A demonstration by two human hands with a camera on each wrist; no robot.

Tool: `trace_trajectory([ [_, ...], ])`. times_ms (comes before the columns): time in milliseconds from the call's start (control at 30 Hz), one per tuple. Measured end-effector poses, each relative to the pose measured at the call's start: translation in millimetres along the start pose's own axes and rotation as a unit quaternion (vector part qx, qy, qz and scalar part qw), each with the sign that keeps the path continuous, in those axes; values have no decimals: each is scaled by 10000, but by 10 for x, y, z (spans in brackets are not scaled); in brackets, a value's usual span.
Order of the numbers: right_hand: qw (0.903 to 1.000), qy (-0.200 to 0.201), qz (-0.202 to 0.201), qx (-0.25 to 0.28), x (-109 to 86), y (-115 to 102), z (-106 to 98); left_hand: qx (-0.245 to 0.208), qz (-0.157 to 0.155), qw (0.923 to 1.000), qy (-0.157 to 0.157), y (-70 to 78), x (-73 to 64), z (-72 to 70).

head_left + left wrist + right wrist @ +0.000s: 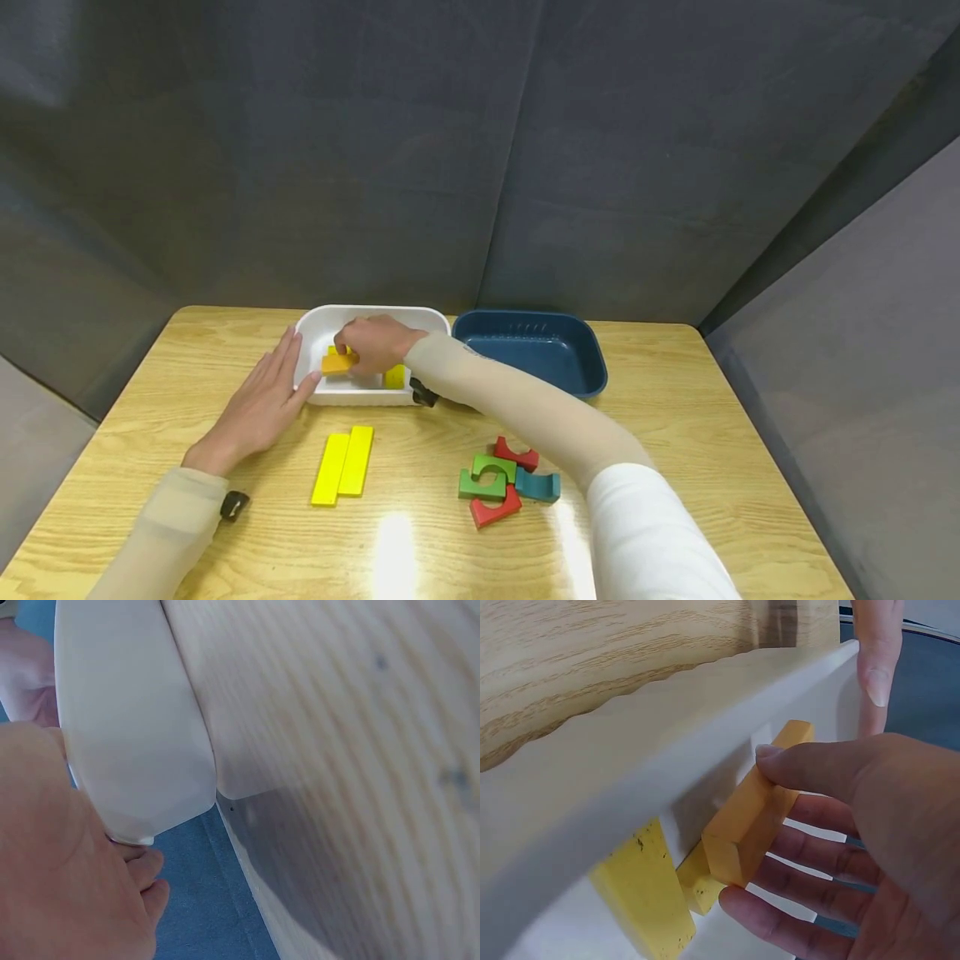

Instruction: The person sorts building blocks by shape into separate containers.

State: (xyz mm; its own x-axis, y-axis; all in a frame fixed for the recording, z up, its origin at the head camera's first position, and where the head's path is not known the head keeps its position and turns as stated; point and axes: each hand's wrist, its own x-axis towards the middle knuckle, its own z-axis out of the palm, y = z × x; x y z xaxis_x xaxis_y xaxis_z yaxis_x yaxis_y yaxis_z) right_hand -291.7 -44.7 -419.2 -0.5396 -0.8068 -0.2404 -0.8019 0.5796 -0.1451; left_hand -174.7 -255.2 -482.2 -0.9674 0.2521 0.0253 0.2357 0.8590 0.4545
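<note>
My right hand [375, 342] is inside the white tub [360, 397], pinching an orange rectangular block [757, 810] between thumb and fingers. Beneath and beside that block, yellow blocks [646, 889] lie in the tub. At the tub's left end rests my left hand [258, 404], its fingers extended along the rim and its thumb at the front corner. The left wrist view has the palm close to the tub's outer wall [135, 712], with some fingertips partly hidden behind it. Two flat yellow blocks [342, 467] lie side by side on the table in front of the tub.
A dark blue tub [592, 367] stands right of the white one, partly behind my right forearm. Several arched blocks, such as a red one [497, 508], a green one [480, 487] and a blue one [538, 486], are grouped on the wooden table [675, 400]. Grey cloth hangs behind.
</note>
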Motion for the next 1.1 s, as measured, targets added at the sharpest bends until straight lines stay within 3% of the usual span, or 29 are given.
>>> trace_trajectory([
  [567, 9997, -39, 211, -87, 89, 5, 93, 12, 76, 10000, 12, 2, -17, -10],
  [767, 9993, 208, -70, -312, 35, -69, 8, 19, 52, 10000, -31, -7, -39, -30],
  [1100, 9994, 269, -47, -193, -66, -65, -114, 35, 56, 10000, -28, -25, -19, -34],
])
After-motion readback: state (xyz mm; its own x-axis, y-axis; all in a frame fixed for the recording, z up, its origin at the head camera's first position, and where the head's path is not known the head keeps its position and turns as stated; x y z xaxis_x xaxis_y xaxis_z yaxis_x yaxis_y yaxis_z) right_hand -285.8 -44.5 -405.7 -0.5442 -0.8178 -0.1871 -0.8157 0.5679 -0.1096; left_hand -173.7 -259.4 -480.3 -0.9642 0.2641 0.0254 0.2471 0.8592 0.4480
